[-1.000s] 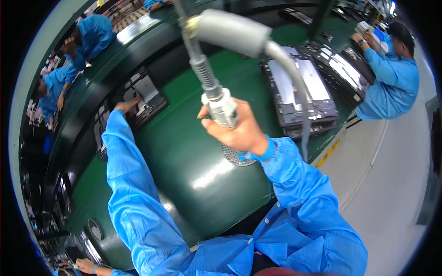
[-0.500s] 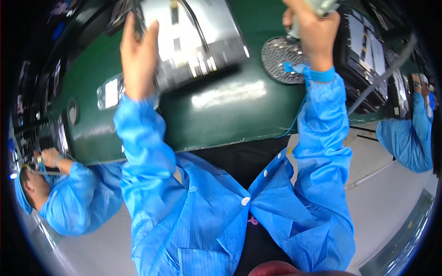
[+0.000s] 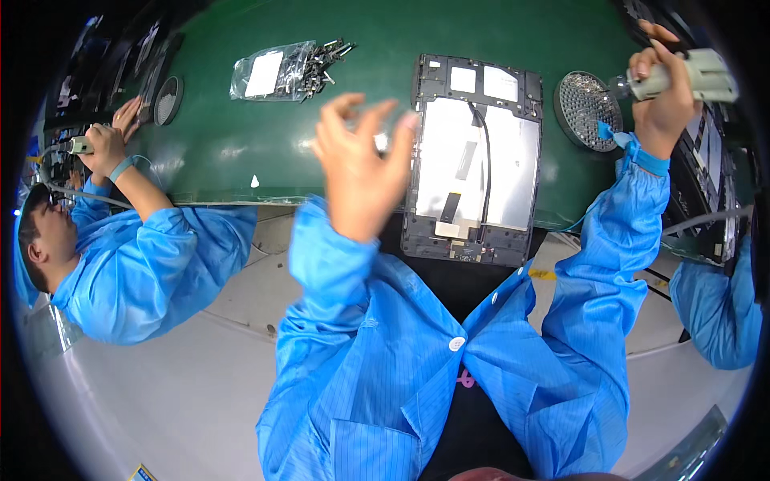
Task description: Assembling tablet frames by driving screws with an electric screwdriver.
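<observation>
A flat panel device [image 3: 501,160] with a black frame, a silver plate and a black cable lies on the green table, its near end reaching past the table's front edge. My left hand [image 3: 357,156] hovers by its left side, fingers spread and bent, holding nothing. At the far right my right hand [image 3: 666,100] grips a pale electric screwdriver [image 3: 710,76], its tip pointing left. That tip is over the right rim of a round dish [image 3: 589,112] of small metal pieces, too small to tell. A blue band circles my right wrist.
A clear bag [image 3: 265,76] with a white label lies at the back left, beside a pile of small dark parts [image 3: 325,68]. More panels [image 3: 706,152] are stacked at the right. A co-worker in blue [image 3: 152,264] sits at left; another blue sleeve [image 3: 714,309] shows at right.
The panel has come nearer to me and lies straighter. My left hand stands apart at its side. My right hand, still with the screwdriver, is further right. The whole view has shifted.
</observation>
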{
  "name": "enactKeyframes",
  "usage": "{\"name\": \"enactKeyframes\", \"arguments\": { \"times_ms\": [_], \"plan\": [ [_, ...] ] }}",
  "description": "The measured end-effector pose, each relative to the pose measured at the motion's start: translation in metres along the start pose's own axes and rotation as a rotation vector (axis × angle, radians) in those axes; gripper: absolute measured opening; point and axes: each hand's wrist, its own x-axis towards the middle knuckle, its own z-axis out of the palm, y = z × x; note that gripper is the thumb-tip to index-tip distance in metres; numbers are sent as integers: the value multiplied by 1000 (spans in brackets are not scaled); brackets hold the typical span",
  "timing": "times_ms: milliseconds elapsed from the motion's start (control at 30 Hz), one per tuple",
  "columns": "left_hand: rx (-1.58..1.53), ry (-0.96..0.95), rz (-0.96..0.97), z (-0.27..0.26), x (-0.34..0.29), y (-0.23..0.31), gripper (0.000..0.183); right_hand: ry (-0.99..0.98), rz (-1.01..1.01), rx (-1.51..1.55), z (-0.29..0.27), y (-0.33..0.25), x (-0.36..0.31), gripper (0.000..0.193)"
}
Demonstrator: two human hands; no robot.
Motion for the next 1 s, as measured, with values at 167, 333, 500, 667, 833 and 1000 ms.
{"name": "enactKeyframes", "arguments": {
  "times_ms": [167, 333, 500, 667, 833, 1000],
  "plan": [
    [-157, -217, 136, 21, 136, -125, 15, -10, 30, -133, 1, 13, 5, 27],
    [-346, -917, 94, 58, 203, -169, 26, -55, 23, -213, -9, 13, -1, 23],
    [-293, -648, 203, 20, 197, -158, 21, 33, 83, -129, 15, 0, -11, 16],
    [-349, -244, 205, 5, 191, -96, 24, -39, 99, -61, 10, -5, -17, 13],
    [-77, 94, 583, 36, 176, -49, 19, -61, 25, -223, 17, -12, -26, 9],
    [-516, 162, 408, 78, 133, -35, 18, -78, 63, -245, 0, -3, -32, 11]
  ]
}}
